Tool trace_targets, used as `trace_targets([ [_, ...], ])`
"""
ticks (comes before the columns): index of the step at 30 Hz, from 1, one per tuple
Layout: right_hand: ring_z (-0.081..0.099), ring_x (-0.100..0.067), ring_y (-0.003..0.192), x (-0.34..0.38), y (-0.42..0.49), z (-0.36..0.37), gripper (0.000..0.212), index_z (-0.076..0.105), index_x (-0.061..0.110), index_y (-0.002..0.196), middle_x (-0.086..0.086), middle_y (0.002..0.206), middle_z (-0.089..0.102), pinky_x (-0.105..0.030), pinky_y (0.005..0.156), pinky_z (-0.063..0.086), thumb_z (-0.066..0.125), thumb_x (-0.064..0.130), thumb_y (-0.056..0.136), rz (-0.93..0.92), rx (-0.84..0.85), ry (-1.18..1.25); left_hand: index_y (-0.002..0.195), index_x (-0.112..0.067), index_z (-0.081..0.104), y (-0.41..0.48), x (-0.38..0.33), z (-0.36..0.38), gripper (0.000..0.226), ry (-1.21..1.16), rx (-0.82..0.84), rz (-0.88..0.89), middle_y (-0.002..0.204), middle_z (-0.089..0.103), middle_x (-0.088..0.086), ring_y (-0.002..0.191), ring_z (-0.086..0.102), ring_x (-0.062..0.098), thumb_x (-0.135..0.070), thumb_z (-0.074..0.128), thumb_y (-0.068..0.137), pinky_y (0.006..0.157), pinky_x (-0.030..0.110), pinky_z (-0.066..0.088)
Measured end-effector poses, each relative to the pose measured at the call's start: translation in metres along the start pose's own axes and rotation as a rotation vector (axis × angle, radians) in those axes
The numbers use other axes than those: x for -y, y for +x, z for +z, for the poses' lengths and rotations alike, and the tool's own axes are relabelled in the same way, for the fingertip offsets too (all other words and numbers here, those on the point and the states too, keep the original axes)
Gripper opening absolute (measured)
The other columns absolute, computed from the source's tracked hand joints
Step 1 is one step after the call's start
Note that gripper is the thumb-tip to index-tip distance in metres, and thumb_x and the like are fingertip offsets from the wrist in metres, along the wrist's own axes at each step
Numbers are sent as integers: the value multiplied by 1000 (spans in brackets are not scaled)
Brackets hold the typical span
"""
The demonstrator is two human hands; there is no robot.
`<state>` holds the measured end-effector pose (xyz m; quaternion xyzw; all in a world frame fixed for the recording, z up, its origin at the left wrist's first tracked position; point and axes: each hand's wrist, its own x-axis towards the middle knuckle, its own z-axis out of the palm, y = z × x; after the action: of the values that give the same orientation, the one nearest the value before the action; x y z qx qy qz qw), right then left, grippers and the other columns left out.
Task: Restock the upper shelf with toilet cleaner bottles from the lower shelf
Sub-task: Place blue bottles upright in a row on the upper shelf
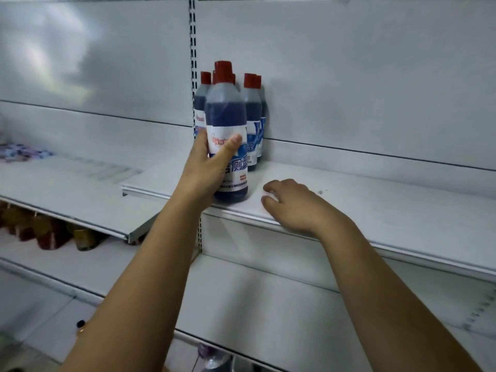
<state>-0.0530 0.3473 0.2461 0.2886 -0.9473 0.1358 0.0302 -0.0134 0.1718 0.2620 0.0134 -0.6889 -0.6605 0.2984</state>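
Left hand [212, 167] wraps an upright toilet cleaner bottle [228, 135] at the upper shelf [375, 210] edge, stocked bottles [252, 114] just behind; right hand [292, 204] rests loosely curled, empty, beside it.

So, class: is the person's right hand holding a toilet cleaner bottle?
No: the right hand lies palm down on the upper shelf holding nothing, while the left hand grips the front bottle.

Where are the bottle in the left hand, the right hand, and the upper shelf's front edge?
held bottle [225, 114]: head view, on the blue body above the label.
right hand [298, 205]: head view, on the back of the hand.
upper shelf [402, 251]: head view, on its front edge.
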Motion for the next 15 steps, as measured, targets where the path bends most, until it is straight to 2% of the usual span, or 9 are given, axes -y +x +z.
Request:
trace_targets([
  [2,40,-30,133,9,4,2,51,38,25,148,-9,151,38,-40,108,36,35,44,100,11,1,9,121,-34,50,7,1,-12,38,10,-2,-3,108,69,-11,93,70,8,-47,64,88,79,33,56],
  [6,37,-25,138,29,18,6,50,38,27,148,-4,155,35,-36,111,32,38,43,101,-1,19,24,118,-35,50,30,3,-36,37,-3,18,-20,111,69,-7,99,69,14,-48,66,87,88,44,57],
  [9,36,-24,139,51,32,14,51,38,27,148,-5,155,35,-36,113,31,40,44,100,16,23,41,117,-34,50,50,5,-55,35,-10,82,-23,110,68,-7,99,69,14,-45,65,88,89,44,56],
  [12,38,-22,138,72,47,22,53,38,26,149,-5,155,35,-36,112,33,41,46,100,60,12,60,116,-33,50,71,6,-76,34,-6,138,-32,108,68,-7,97,69,14,-41,67,88,83,40,58],
  [15,40,-22,137,92,61,29,54,39,26,148,-3,155,35,-38,113,34,42,46,98,102,-4,58,126,-28,48,90,9,-99,45,-24,198,-58,111,68,-5,97,69,15,-38,69,87,77,37,58],
])
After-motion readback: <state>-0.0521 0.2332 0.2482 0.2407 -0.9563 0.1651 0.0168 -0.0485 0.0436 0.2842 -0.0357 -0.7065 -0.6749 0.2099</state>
